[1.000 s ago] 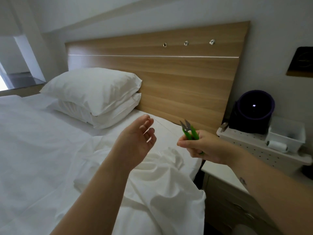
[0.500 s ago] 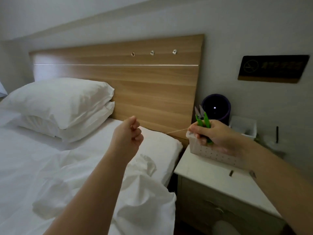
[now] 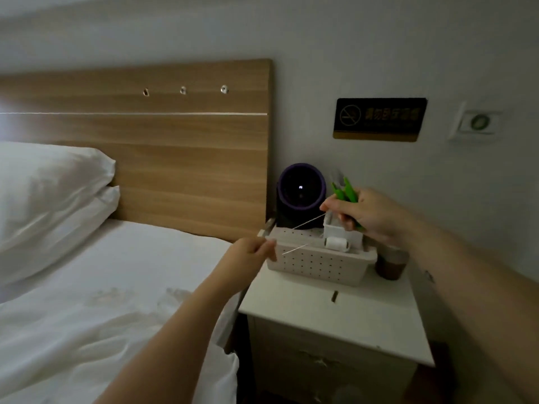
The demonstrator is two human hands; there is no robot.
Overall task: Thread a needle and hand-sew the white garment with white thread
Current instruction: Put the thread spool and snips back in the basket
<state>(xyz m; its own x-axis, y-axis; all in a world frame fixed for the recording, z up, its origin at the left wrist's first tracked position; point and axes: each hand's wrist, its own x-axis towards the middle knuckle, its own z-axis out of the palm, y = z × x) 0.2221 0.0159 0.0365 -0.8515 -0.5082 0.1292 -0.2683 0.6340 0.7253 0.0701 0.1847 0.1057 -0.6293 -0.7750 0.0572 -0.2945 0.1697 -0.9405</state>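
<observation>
Looks like thread-cutting prep: left hand (image 3: 250, 253) grip pinches the white thread (image 3: 309, 221); right hand (image 3: 360, 215) grip holds green snips (image 3: 344, 193) plus thread; next probably needs a clean snip.

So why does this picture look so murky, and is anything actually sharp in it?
Head view: dim, greyish light; motion blur smears the lettering on the wall sign and the white garment; the thread pinched by the left hand is a faint streak; the green snips in the right hand read clearest.

Nightstand (image 3: 320, 310) with basket (image 3: 318, 265) (cup (image 3: 390, 266) beside)
</observation>
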